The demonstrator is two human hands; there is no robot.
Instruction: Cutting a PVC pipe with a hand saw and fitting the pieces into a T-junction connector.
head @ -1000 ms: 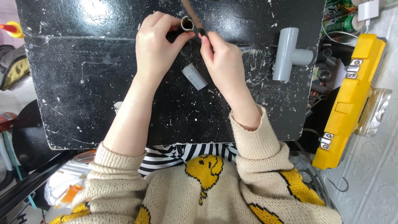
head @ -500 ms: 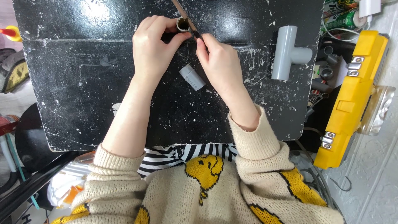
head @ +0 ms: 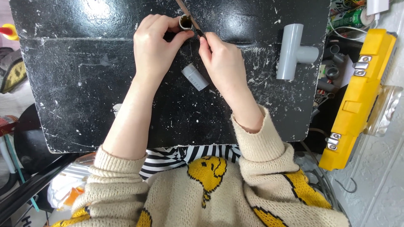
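Pinching a short pipe piece (head: 185, 22) in our left hand (head: 155, 46), open end facing us, we hold a thin brush (head: 189, 17) in our right hand (head: 221, 59), angled up-left into the pipe's mouth. Another grey coupling (head: 195, 77) lies on the desk (head: 84, 84) just below both grips. Brush tip is hidden.

Short pipe piece (head: 195, 77) on the work board (head: 84, 84) between both forearms, tee fitting (head: 294, 51) to its right.

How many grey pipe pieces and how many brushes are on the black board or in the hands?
Grey plastic pipe pieces: 3 (short tube in left hand at, loose straight coupling, T-shaped fitting)
Thin brown-handled brushes: 1, in right hand
Total: 4
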